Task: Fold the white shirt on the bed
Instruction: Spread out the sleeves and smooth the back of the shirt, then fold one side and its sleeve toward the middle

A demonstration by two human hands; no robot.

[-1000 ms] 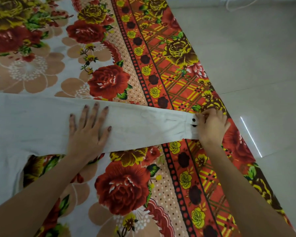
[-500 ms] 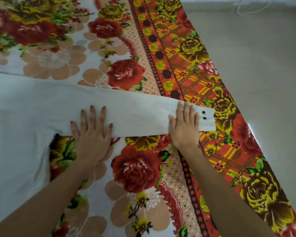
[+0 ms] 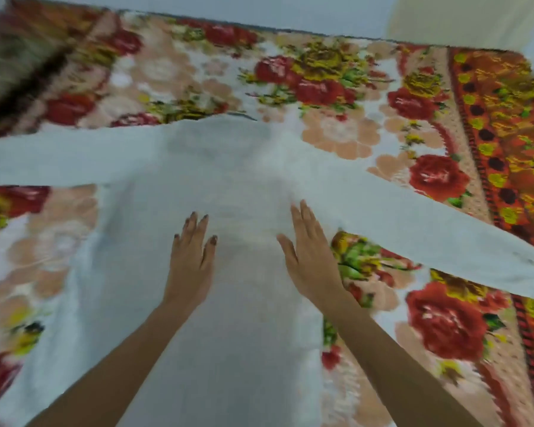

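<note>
I've got the bed (image 3: pixel 336 127) filling the view under its flowered spread, and the white shirt (image 3: pixel 228 180) lies flat across the middle of it, body running toward me and a sleeve stretched out to either side. Both hands sit on the shirt's body, side by side and a little apart: left hand (image 3: pixel 191 260) flat with fingers extended, right hand (image 3: pixel 310 257) flat near the shirt's right edge just below the right sleeve. Neither grip is closed on any cloth; the picture is blurry.

Pale wall (image 3: pixel 290 10) (blurred) — floral bedspread (image 3: pixel 336 87)
</note>
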